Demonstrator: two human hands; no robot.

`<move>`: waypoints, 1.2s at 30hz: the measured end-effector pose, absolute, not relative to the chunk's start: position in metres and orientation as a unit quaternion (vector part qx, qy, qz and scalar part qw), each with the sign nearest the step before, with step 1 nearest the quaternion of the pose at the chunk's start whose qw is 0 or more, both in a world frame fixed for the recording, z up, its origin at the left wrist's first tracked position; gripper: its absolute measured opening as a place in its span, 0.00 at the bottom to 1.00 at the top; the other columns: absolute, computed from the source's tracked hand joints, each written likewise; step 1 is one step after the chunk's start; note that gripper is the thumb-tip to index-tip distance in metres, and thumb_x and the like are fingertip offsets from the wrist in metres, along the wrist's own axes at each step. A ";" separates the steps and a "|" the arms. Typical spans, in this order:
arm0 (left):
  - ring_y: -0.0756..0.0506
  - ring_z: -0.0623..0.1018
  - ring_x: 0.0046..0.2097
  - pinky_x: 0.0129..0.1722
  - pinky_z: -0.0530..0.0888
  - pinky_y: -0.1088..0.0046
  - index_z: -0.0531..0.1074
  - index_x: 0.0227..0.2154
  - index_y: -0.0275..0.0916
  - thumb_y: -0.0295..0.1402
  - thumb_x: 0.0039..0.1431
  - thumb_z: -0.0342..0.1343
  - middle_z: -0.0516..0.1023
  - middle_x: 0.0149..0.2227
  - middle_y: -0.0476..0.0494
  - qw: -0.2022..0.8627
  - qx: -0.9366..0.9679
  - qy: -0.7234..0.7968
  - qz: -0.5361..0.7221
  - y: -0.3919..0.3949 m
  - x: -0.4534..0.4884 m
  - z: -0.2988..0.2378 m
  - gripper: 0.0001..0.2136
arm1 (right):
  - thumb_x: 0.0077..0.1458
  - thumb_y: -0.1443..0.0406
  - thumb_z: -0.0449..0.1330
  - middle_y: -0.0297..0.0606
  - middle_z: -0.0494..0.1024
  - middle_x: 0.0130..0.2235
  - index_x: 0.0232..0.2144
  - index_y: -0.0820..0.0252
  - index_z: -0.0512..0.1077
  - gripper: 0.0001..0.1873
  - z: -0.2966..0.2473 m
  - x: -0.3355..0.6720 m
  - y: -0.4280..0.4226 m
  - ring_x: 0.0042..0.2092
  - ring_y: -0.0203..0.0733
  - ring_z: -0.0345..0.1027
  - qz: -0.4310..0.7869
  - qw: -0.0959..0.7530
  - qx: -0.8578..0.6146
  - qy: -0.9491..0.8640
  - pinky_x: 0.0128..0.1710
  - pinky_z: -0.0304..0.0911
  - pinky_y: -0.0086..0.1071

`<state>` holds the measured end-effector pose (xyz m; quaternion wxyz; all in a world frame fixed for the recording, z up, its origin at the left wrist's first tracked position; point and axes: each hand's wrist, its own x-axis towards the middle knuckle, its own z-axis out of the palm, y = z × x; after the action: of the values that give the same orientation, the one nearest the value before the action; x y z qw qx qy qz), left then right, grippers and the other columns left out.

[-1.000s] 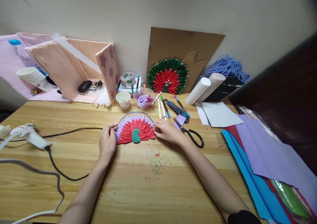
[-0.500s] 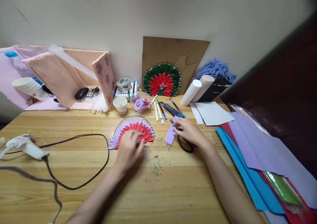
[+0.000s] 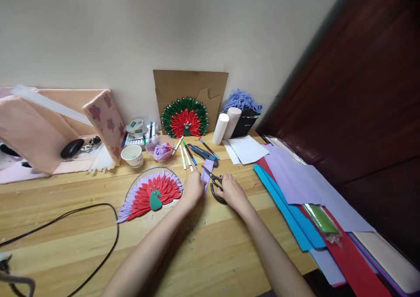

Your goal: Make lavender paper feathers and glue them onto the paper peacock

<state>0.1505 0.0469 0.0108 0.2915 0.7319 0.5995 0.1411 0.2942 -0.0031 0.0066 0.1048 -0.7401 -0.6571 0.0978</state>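
My right hand (image 3: 231, 194) is closed on the black handle of a pair of scissors (image 3: 215, 181), whose blades point up and left over a purple strip (image 3: 208, 165). My left hand (image 3: 194, 187) is closed at the strip's left edge, its fingertips mostly hidden behind the hand. To the left lies a fan of red and purple petals (image 3: 144, 192) on a round, dark-rimmed backing. A green peacock body (image 3: 155, 200) with small pins or dots above its head sits at the fan's lower middle.
Behind the hands are several markers (image 3: 188, 157), a utility knife (image 3: 205, 154), a plastic bowl (image 3: 159, 148) of scraps and a paper cup (image 3: 132, 156). A finished green-and-red peacock (image 3: 185, 118) leans on cardboard (image 3: 183, 82). Coloured sheets (image 3: 295, 179) cover the right side; a black cord (image 3: 113, 240) loops left.
My left hand has left the fan, uncovering the green peacock body, and moved right to the purple strip. My right hand stays at the scissors. The view has shifted right.
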 end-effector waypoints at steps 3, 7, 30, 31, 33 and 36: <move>0.40 0.75 0.37 0.33 0.65 0.69 0.71 0.29 0.33 0.32 0.49 0.55 0.76 0.33 0.36 0.303 0.740 0.585 0.133 0.056 0.140 0.018 0.07 | 0.46 0.72 0.56 0.50 0.73 0.39 0.36 0.66 0.67 0.12 0.003 0.297 -0.002 0.41 0.48 0.69 0.144 0.203 -0.735 -0.631 0.41 0.62 0.34; 0.45 0.74 0.30 0.27 0.63 0.73 0.72 0.24 0.35 0.38 0.48 0.54 0.75 0.25 0.45 0.345 0.744 0.552 0.151 0.067 0.124 0.035 0.10 | 0.51 0.63 0.56 0.37 0.72 0.26 0.31 0.61 0.67 0.06 0.000 0.307 0.002 0.29 0.40 0.68 0.290 0.454 -0.690 -0.485 0.29 0.62 0.31; 0.43 0.74 0.43 0.42 0.70 0.68 0.69 0.47 0.36 0.39 0.48 0.58 0.75 0.44 0.38 0.430 0.792 0.401 0.164 0.060 0.116 0.058 0.22 | 0.29 0.61 0.72 0.24 0.64 0.18 0.26 0.62 0.65 0.23 0.006 0.306 0.003 0.17 0.26 0.55 0.488 0.640 -0.543 -0.241 0.15 0.48 0.21; 0.42 0.74 0.44 0.44 0.69 0.68 0.66 0.49 0.37 0.38 0.47 0.59 0.73 0.46 0.37 0.413 0.811 0.379 0.167 0.055 0.120 0.059 0.25 | 0.28 0.61 0.72 0.24 0.64 0.18 0.25 0.61 0.64 0.23 0.005 0.304 0.003 0.17 0.26 0.55 0.483 0.647 -0.543 -0.230 0.15 0.49 0.21; 0.42 0.73 0.45 0.43 0.68 0.67 0.67 0.49 0.38 0.35 0.49 0.57 0.72 0.46 0.37 0.357 0.853 0.347 0.158 0.047 0.129 0.059 0.22 | 0.27 0.60 0.72 0.23 0.64 0.18 0.25 0.61 0.64 0.24 0.003 0.301 0.004 0.17 0.26 0.55 0.481 0.658 -0.539 -0.215 0.14 0.50 0.22; 0.43 0.74 0.40 0.38 0.67 0.70 0.71 0.41 0.38 0.30 0.56 0.48 0.75 0.39 0.39 0.287 0.878 0.351 0.150 0.042 0.137 0.059 0.11 | 0.27 0.60 0.72 0.23 0.64 0.18 0.24 0.61 0.64 0.24 -0.001 0.299 0.005 0.17 0.26 0.55 0.478 0.666 -0.534 -0.209 0.14 0.52 0.22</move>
<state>0.1365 0.0418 0.0595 0.2869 0.8784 0.3513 0.1504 0.2994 0.0045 -0.0012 0.6660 -0.5336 -0.2087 0.4777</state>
